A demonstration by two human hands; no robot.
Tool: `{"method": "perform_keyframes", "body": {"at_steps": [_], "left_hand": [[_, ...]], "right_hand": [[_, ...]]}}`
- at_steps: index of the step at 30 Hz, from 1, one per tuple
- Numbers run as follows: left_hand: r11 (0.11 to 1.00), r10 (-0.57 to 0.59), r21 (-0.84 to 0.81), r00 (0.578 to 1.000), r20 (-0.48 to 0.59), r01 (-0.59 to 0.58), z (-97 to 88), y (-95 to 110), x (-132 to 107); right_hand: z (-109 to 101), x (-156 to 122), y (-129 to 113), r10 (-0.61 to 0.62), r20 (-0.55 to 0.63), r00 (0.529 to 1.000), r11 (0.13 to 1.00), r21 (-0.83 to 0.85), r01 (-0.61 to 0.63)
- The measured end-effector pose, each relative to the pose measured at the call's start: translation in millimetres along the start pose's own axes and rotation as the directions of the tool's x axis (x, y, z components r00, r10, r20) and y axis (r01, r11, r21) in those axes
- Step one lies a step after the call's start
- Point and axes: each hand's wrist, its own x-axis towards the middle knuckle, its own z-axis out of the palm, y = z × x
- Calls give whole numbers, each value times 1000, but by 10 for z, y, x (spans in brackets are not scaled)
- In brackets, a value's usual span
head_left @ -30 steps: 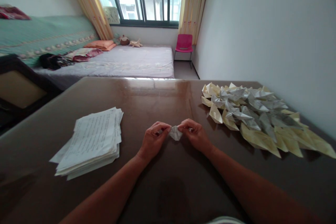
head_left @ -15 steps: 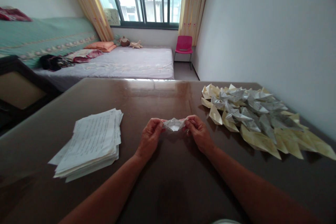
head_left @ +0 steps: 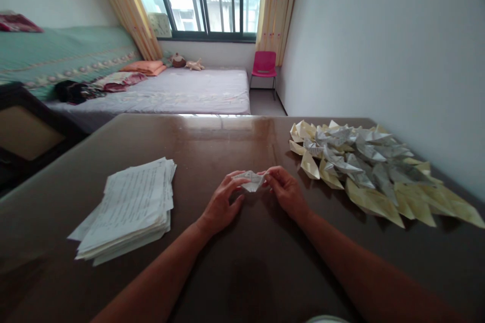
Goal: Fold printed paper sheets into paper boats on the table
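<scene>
Both my hands meet over the middle of the dark brown table (head_left: 242, 272). Between them is a small folded paper piece (head_left: 250, 180) of printed paper, shaped like a little boat. My left hand (head_left: 223, 204) pinches its left end with fingertips, the other fingers loosely spread. My right hand (head_left: 287, 193) grips its right end, fingers curled. The piece sits just above the tabletop.
A stack of printed sheets (head_left: 131, 207) lies to the left. A heap of several folded paper boats (head_left: 369, 169), cream and grey, covers the right side near the white wall. Beyond the table are a bed (head_left: 178, 88), a pink chair (head_left: 264, 65) and a window.
The paper piece was pulled wider, from a small crumpled diamond into a boat shape. My hands rose slightly and moved apart, and my left fingers have loosened.
</scene>
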Motion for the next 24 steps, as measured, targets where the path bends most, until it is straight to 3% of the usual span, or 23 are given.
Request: {"method": "perform_keyframes", "body": {"at_steps": [4,7,11,16,19,24], "left_hand": [[994,-26,105,996,-80,34,-32,-26,23],[983,-52,166,987,-154,78,-75,-39,55],[988,-85,106,968,-237,113,-85,-3,86],[976,-200,17,923,-328,218,-48,90,81],[961,-240,35,894,-379,273,-40,133,75],[953,-233,86,883,-408,291,-35,161,74]], "right_hand": [[-2,-5,7,-27,57,998,1000,7,27],[9,8,38,17,42,999,994,109,-21],[31,23,78,111,2,994,958,264,-107],[45,26,90,158,-2,987,928,341,-148],[48,30,83,192,1,981,907,383,-177],[63,24,33,231,16,973,895,389,-219]]}}
